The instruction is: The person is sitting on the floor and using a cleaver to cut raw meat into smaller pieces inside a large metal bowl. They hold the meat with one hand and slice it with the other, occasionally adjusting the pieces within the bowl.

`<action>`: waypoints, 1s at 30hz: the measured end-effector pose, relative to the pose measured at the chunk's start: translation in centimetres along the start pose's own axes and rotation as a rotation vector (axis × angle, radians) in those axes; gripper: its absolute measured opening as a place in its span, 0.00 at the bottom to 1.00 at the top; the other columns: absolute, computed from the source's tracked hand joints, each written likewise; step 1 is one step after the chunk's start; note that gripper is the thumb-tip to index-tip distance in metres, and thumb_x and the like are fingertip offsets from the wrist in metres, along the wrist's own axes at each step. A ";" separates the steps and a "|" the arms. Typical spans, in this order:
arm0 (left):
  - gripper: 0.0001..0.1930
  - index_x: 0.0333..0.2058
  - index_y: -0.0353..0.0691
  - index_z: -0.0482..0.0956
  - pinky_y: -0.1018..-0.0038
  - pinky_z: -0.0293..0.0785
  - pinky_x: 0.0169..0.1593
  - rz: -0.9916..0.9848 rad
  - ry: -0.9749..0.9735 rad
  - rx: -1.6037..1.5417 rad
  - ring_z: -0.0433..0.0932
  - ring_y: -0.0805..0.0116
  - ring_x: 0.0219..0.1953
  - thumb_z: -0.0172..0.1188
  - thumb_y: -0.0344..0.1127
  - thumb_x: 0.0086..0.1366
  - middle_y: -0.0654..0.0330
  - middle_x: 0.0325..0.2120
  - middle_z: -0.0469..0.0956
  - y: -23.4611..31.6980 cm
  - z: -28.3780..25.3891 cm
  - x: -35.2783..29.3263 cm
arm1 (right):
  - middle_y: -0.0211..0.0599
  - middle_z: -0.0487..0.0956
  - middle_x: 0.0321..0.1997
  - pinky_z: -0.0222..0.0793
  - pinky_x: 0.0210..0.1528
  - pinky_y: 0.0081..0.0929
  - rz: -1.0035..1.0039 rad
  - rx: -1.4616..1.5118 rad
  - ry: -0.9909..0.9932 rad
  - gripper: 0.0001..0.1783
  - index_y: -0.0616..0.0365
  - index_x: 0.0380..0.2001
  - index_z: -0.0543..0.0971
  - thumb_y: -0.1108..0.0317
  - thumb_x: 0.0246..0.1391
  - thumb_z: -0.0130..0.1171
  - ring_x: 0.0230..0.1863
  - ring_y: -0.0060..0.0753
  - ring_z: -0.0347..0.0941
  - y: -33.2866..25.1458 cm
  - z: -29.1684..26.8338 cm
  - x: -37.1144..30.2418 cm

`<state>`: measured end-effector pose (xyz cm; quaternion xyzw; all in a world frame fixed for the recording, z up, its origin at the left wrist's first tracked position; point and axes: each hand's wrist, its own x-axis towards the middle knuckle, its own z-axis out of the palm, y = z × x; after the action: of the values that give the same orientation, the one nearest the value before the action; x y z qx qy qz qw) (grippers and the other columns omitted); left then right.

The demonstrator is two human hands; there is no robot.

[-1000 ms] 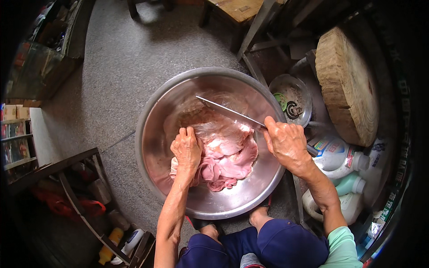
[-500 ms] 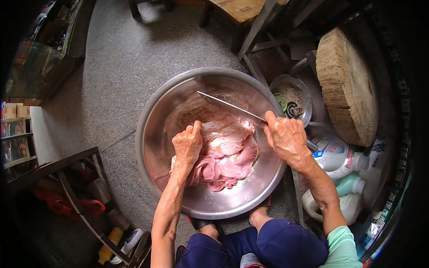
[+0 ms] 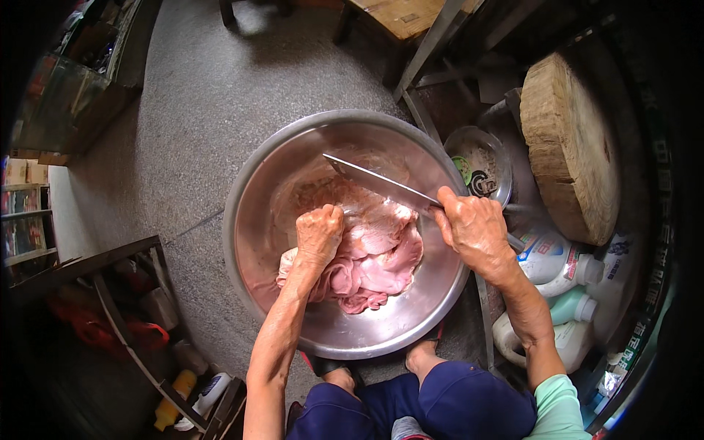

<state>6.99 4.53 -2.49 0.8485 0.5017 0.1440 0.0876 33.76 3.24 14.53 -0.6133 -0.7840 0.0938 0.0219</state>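
A wide stainless steel basin (image 3: pixel 352 117) sits in front of my knees, with raw pink meat (image 3: pixel 389 257) heaped in soft, slick folds inside. In my right hand (image 3: pixel 475 229), at the basin's right side, is the handle of a cleaver (image 3: pixel 378 181). Its blade points left across the far part of the basin, over the meat, edge not clearly visible. My left hand (image 3: pixel 320 238) is closed in a fist on the left part of the meat, gripping a bit of it; the fingertips are hidden. A thin, wet-looking layer lies beyond the fist, under the blade.
At the right a thick round wooden chopping block (image 3: pixel 561 139) stands on edge. Near it are a clear bowl (image 3: pixel 499 158) holding a dark coil, and plastic jugs (image 3: pixel 568 268). A wooden rack (image 3: pixel 110 293) stands left, a wooden stool (image 3: pixel 400 18) far off, on speckled floor (image 3: pixel 213 95).
My left hand has shifted slightly right and nearer to me, its fingers curled tighter into a fist. The cleaver stays over the basin in my right hand, almost unmoved.
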 end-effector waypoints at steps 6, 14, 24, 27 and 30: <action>0.11 0.23 0.41 0.73 0.62 0.73 0.26 0.045 -0.036 -0.195 0.77 0.56 0.23 0.68 0.33 0.54 0.58 0.21 0.72 2.3 -2.9 -3.1 | 0.43 0.78 0.18 0.73 0.27 0.46 0.060 0.053 -0.105 0.10 0.55 0.31 0.72 0.64 0.56 0.62 0.24 0.51 0.79 0.0 -1.4 -0.8; 0.11 0.22 0.40 0.73 0.59 0.73 0.27 0.003 -0.092 -0.147 0.77 0.54 0.24 0.67 0.35 0.55 0.57 0.21 0.72 2.5 -4.1 -4.6 | 0.44 0.80 0.21 0.73 0.34 0.50 -0.015 0.122 -0.281 0.10 0.55 0.36 0.75 0.61 0.59 0.61 0.28 0.53 0.80 -1.2 0.2 -0.1; 0.23 0.51 0.34 0.77 0.61 0.78 0.50 -0.586 0.267 -0.634 0.78 0.46 0.47 0.60 0.23 0.53 0.45 0.45 0.76 2.1 -5.2 -5.1 | 0.47 0.78 0.21 0.71 0.31 0.51 0.107 0.031 -0.073 0.11 0.56 0.32 0.74 0.61 0.60 0.61 0.27 0.56 0.78 1.0 0.1 0.0; 0.32 0.60 0.27 0.67 0.54 0.67 0.62 -0.748 0.352 -0.342 0.71 0.40 0.56 0.57 0.24 0.53 0.37 0.51 0.71 0.5 -3.3 -5.6 | 0.45 0.79 0.21 0.72 0.33 0.50 0.098 0.062 -0.098 0.09 0.54 0.33 0.73 0.63 0.59 0.60 0.27 0.54 0.78 0.3 -0.3 -0.2; 0.30 0.53 0.22 0.72 0.57 0.74 0.54 -0.820 0.375 -0.401 0.77 0.42 0.49 0.61 0.29 0.50 0.37 0.43 0.76 -1.4 -0.9 -5.3 | 0.45 0.79 0.20 0.73 0.31 0.49 0.039 0.069 -0.094 0.09 0.55 0.32 0.73 0.63 0.59 0.60 0.26 0.53 0.79 -0.6 -0.6 -0.1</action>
<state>3.15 0.56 -2.90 0.5071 0.7637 0.3417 0.2070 33.26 3.09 15.21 -0.6220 -0.7685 0.1501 0.0044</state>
